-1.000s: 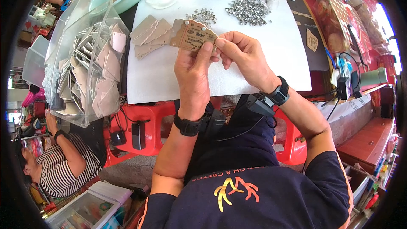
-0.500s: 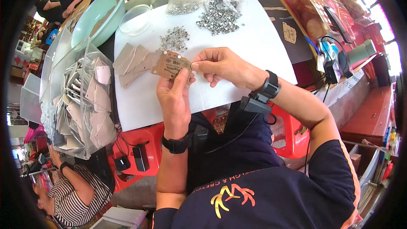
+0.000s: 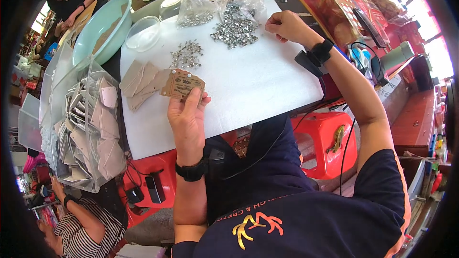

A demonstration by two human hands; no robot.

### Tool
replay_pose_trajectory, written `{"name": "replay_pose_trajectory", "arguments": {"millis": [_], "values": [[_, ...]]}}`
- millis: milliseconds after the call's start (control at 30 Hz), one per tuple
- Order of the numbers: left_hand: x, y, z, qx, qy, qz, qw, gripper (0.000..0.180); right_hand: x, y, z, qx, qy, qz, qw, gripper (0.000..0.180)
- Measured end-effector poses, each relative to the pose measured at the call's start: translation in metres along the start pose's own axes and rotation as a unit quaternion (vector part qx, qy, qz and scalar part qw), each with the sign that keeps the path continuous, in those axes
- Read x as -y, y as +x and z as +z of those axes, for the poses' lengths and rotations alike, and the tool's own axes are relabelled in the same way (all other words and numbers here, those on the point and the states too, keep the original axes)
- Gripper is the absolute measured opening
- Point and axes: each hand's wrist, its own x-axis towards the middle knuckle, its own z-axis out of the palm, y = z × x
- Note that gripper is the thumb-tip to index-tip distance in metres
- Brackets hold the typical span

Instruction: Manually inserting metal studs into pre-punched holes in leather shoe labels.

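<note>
My left hand (image 3: 188, 119) grips a brown printed card (image 3: 182, 85) with a few small silver studs along its upper edge, above the white board (image 3: 248, 91). My right hand (image 3: 288, 27) is at the far right part of the board, just right of a large pile of silver metal pieces (image 3: 234, 28). Its fingers are curled together, and what lies between them is too small to tell. A smaller heap of silver studs (image 3: 186, 55) lies behind the card. Several brown cards (image 3: 143, 83) are stacked left of it.
At the left, a clear bin (image 3: 91, 129) holds many cards, with a pale green basin (image 3: 103, 33) behind it. Clear plastic bags (image 3: 193, 7) and a round plastic lid (image 3: 143, 33) lie toward the back. Cables and a power adapter (image 3: 380, 74) are at the right. Other people sit at the left.
My right hand has left the card and moved far right and away, to beside the large pile. My left hand still holds the card, slightly lower in the picture.
</note>
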Motion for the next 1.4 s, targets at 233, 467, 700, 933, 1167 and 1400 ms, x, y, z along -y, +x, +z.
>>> {"name": "replay_pose_trajectory", "arguments": {"millis": [233,467,700,933,1167,1400], "values": [[0.001,0.001,-0.004,0.006,0.005,-0.007,1.000,0.024,-0.003,-0.008,0.016,-0.023,-0.106,-0.117,0.987,0.020],[0.002,0.001,-0.004,0.009,0.011,-0.010,1.000,0.021,-0.009,-0.008,0.013,-0.035,-0.152,-0.130,0.979,0.022],[0.000,-0.001,-0.002,0.003,0.018,-0.004,1.000,0.020,0.020,-0.040,0.020,0.149,0.299,0.064,0.940,0.023],[-0.001,-0.001,-0.002,0.001,0.029,-0.002,1.000,0.021,0.027,-0.050,0.043,0.200,0.413,0.058,0.886,0.019],[0.002,0.000,-0.005,0.002,0.027,-0.002,1.000,0.021,0.035,-0.049,0.055,0.074,0.191,-0.065,0.977,0.016],[0.002,0.000,-0.004,0.004,0.021,-0.004,1.000,0.022,0.036,-0.051,0.050,0.092,0.249,-0.013,0.964,0.018]]}}
